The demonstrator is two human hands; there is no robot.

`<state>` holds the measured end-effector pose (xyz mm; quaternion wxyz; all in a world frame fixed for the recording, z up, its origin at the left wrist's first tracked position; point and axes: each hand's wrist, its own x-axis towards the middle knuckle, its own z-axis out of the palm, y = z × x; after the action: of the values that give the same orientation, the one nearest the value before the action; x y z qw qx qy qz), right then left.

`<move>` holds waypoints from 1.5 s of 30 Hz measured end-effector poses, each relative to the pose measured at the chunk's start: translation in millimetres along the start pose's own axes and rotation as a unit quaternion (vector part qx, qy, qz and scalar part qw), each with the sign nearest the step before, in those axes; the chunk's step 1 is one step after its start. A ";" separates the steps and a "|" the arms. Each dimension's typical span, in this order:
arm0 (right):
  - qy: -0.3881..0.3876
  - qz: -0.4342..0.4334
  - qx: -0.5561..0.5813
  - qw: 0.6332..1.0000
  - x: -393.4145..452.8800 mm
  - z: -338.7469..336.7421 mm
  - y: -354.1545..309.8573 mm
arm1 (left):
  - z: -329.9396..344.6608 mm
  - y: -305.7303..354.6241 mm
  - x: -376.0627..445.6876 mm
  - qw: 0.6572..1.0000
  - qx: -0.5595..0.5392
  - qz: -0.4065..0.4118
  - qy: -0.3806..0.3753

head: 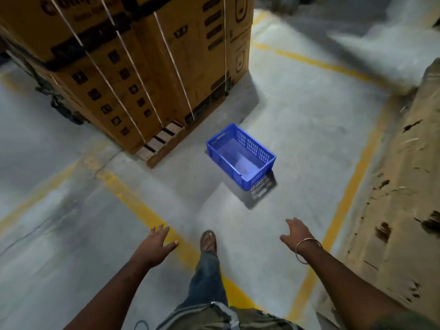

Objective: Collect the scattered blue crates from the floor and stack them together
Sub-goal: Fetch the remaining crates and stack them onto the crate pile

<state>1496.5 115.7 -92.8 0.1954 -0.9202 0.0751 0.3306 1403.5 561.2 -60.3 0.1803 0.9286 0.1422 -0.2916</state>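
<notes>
Fingers are spreading loose and empty on both the left hand (159, 241) and the right hand (297, 232), reaching ahead toward the blue crate (241, 155), well apart from it. It is probably best gripped at opposite rims and lifted level. The perforated crate is sitting upright and empty on the concrete floor (297, 129), beside strapped cardboard cartons (133, 67).

A crate (240, 155) sat on the floor (297, 129), just right of the near corner of a strapped stack of cartons (133, 67). Nearer the person, the left hand (160, 242) and right hand (297, 234) reached out on either side of one forward foot (208, 241). Flattened cardboard (392, 186) lay far right.
</notes>
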 end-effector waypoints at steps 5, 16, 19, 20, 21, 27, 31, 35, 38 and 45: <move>-0.009 0.066 0.036 0.997 58.1 -17.6 -47.1 | -65.3 9.9 125.5 0.995 0.046 0.031 -0.080; -0.001 0.153 0.178 0.972 204.6 -84.1 -133.7 | -190.9 149.4 334.5 0.984 0.028 0.108 -0.140; -0.021 0.169 0.202 0.964 255.6 -97.1 -144.7 | -209.2 172.7 382.9 0.984 0.026 0.093 -0.147; -0.030 0.172 0.211 0.962 270.1 -104.4 -149.5 | -215.8 178.8 397.8 0.985 0.025 0.080 -0.151; -0.034 0.171 0.216 0.961 284.2 -113.2 -155.3 | -221.5 183.9 414.6 0.985 0.031 0.072 -0.152; -0.031 0.157 0.248 0.955 359.1 -152.0 -179.1 | -238.3 213.6 510.7 0.980 0.056 0.043 -0.184; -0.060 0.169 0.263 0.948 430.6 -137.6 -174.6 | -218.1 231.9 607.7 0.975 0.067 0.040 -0.208; -0.089 0.253 0.313 0.911 518.2 -86.4 -156.2 | -182.6 245.0 730.1 0.977 0.037 0.033 -0.205; -0.080 0.280 0.328 0.899 588.6 -37.0 -144.6 | -145.0 233.7 824.8 0.981 0.021 0.038 -0.189; 0.025 0.334 0.358 0.872 713.9 82.9 -111.2 | -52.1 206.0 988.4 0.995 -0.019 -0.003 -0.101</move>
<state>2027.9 244.6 -572.2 0.3874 -0.7154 0.4962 0.3032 2285.5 555.9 -554.4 0.2102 0.8903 0.1314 -0.3820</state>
